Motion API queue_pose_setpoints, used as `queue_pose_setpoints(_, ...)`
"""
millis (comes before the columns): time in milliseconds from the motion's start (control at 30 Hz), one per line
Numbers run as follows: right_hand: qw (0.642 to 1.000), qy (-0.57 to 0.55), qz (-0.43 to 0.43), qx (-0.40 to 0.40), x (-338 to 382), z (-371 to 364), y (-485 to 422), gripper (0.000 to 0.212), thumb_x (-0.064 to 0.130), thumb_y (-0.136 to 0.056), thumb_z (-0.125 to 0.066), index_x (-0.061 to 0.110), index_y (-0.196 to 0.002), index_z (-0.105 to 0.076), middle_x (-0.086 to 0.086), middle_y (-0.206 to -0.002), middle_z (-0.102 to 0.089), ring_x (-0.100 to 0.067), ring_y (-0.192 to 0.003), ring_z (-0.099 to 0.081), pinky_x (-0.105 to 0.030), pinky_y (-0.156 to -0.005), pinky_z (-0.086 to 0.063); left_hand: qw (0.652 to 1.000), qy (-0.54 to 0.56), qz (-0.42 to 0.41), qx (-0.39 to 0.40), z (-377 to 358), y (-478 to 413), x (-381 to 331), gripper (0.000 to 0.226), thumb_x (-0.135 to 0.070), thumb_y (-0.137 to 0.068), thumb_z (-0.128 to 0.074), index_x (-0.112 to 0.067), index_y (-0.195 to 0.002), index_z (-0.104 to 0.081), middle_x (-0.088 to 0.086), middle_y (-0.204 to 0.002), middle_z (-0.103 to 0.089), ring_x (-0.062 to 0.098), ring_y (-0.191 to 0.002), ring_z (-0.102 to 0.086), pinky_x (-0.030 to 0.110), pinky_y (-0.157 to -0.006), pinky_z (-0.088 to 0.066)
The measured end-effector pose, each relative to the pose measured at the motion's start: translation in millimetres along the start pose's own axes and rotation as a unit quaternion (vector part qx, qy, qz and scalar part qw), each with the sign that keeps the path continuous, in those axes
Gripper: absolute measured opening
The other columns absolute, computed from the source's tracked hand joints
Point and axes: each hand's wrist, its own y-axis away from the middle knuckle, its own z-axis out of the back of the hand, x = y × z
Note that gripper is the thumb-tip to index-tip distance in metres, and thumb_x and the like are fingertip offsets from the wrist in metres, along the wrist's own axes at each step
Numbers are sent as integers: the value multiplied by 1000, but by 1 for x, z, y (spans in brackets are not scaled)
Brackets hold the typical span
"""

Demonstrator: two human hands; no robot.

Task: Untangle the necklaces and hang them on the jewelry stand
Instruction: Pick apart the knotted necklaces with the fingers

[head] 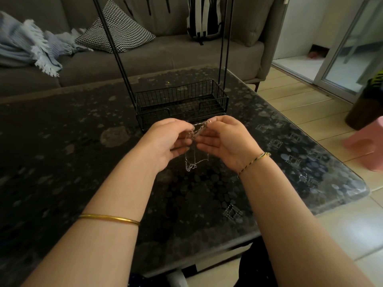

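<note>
Both hands are raised just above the dark, pebble-patterned surface [83,162], close together and facing each other, with the necklaces [190,167] caught between them. The left hand [167,141] has its fingers curled inward, its grip closed on the upper part of the thin silvery chains. The right hand [226,141] pinches the same bunch at its fingertips [209,121], the remaining fingers loosely bent below. A short stretch of chain runs taut between the two grips, while the rest hangs down in a knotted loop between the wrists. The loop ends in a small cluster of clasps, and whether that cluster touches the surface cannot be told. The jewelry stand [178,94] is just beyond the hands — a black wire basket base with thin black uprights rising out of view, nothing visibly hung on them. A gold bangle [108,218] circles the left forearm and a twisted bracelet [253,161] the right wrist. Behind the surface is a grey sofa [165,54] with a houndstooth cushion [118,32], a pale fringed blanket [27,44] and a striped bag [204,17] — at the far right edge, a blurred pink object [366,141].
</note>
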Motion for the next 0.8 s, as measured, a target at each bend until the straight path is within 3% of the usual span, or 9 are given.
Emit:
queue_pose_setpoints(133,998,57,10,4,-2,-1,-1,11,7,-95,-48,18,-93,-51,-1,-75,-59,-13,-63,-59,-28,-62,-50,1000,9,-9,11,1,1,-1,13,-12,-94,-58,-17,-84,-64,-2,-77,-65,10,-69,-61,27,-73,-52)
queue_pose_setpoints(267,995,97,26,15,-2,0,1,31,2,-88,-60,15,-115,-53,1,-82,-63,-12,-69,-61,-27,-67,-51,1000,12,-21,-3,2,0,0,12,-13,-95,-58,-17,-86,-64,-3,-77,-66,9,-69,-61,27,-73,-51)
queue_pose_setpoints(533,998,54,20,-10,-1,4,0,26,1,-91,-56,13,-114,-53,-3,-81,-65,-15,-70,-66,-30,-73,-54,998,44,-34,-38,2,-2,0,9,-10,-97,-54,-13,-94,-63,-2,-73,-60,8,-65,-57,26,-71,-55)
queue_pose_setpoints(800,995,-8,66,-77,1,6,2,22,-5,-90,-53,10,-106,-50,-7,-84,-62,-13,-65,-62,-28,-69,-56,992,-94,-56,54,1,-1,6,17,-5,-95,-56,-18,-90,-65,0,-80,-58,8,-70,-55,30,-72,-56)
